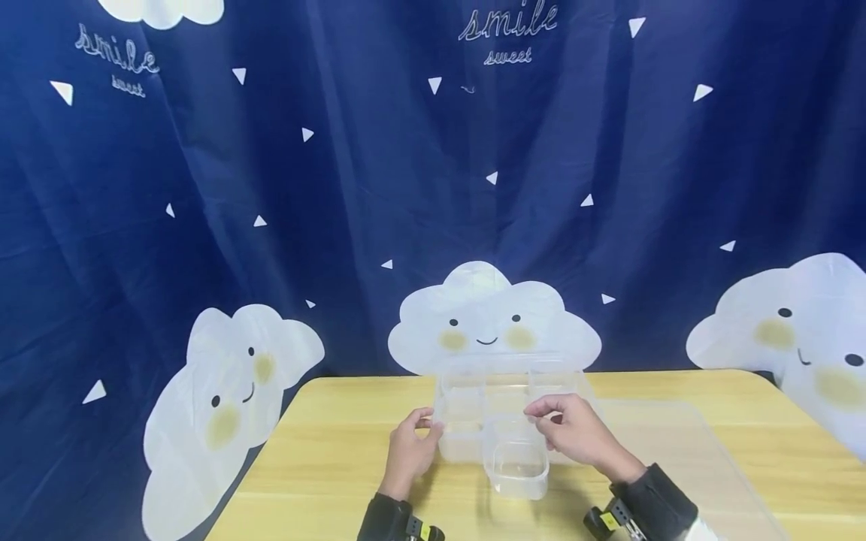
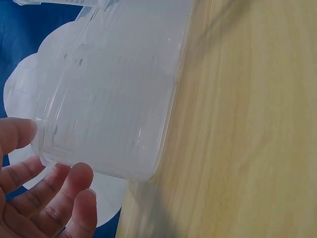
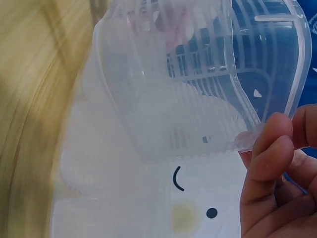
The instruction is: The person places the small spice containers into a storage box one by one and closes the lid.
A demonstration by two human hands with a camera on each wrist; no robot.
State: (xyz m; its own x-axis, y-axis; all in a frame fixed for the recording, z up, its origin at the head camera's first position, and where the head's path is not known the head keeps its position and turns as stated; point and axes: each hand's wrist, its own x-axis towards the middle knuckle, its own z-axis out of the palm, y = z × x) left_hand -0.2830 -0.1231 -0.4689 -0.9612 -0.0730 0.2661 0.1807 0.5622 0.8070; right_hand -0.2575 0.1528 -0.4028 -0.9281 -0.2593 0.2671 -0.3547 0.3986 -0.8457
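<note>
A clear plastic divided box (image 1: 461, 448) stands at the middle of the table. My left hand (image 1: 411, 454) holds its left side; in the left wrist view the thumb (image 2: 19, 135) lies at the rim with the fingers curled below. A small clear plastic bin (image 1: 519, 485) overlaps the box's near side and juts towards me. My right hand (image 1: 575, 432) pinches the bin's rim between thumb and fingers. Close up in the right wrist view, the bin (image 3: 198, 74) has ribbed, slotted walls and is tilted.
A translucent flat sheet (image 1: 683, 458) lies on the wooden table (image 1: 338, 451) to the right. Behind the table hangs a dark blue curtain (image 1: 419, 188) with white clouds and triangles. Both wrists wear dark straps with small devices.
</note>
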